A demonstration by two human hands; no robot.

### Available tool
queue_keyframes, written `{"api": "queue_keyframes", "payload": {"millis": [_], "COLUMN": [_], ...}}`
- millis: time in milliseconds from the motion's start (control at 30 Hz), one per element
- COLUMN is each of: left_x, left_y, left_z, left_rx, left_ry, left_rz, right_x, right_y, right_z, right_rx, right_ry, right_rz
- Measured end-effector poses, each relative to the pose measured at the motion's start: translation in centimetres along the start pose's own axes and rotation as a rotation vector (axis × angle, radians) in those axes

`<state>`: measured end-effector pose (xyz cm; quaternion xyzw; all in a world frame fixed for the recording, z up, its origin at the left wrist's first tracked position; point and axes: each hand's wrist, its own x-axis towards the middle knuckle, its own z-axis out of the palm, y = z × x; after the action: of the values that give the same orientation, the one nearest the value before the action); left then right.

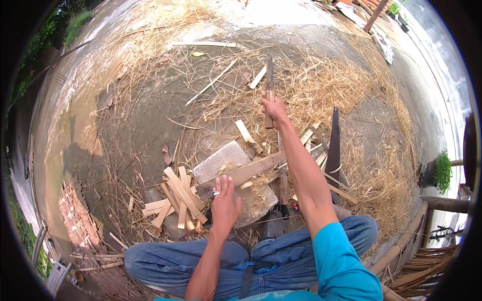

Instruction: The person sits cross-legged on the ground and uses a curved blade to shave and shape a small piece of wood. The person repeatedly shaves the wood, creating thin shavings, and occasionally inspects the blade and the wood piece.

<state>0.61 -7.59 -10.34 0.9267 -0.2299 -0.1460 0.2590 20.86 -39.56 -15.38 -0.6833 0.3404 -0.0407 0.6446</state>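
My right hand (273,106) is raised out in front, closed around the wooden handle of a long-bladed chopping knife (269,80) whose blade points away from me. My left hand (224,200) lies with fingers spread on the near end of a flat wooden piece (251,170). That piece rests across a grey stone block (221,163) in front of my knees. A pile of split wooden strips (178,198) lies just left of the block.
Dry straw and shavings cover the concrete ground around me. A dark saw blade (333,145) lies to the right of the block. More strips (246,133) are scattered ahead. Bricks (75,220) sit at the left, bamboo poles (427,256) at the lower right.
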Motion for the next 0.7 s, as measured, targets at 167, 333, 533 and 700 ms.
{"api": "queue_keyframes", "payload": {"millis": [167,333,533,700], "left_x": [0.2,0.2,0.3,0.1], "left_y": [1.0,1.4,1.4,1.3], "left_z": [-1.0,-1.7,-1.8,-1.3], "left_rx": [-0.037,-0.047,-0.077,-0.066], "left_ry": [-0.023,-0.068,-0.074,-0.043], "left_rz": [-0.044,-0.104,-0.101,-0.067], "right_x": [7.2,11.3,14.9,11.3], "right_y": [0.1,0.2,3.5,2.0], "right_z": [2.9,6.1,6.4,4.7], "right_rx": [-0.195,-0.376,-0.492,-0.226], "right_ry": [0.007,0.017,0.040,0.117], "right_rz": [-0.034,-0.101,-0.104,-0.050]}}
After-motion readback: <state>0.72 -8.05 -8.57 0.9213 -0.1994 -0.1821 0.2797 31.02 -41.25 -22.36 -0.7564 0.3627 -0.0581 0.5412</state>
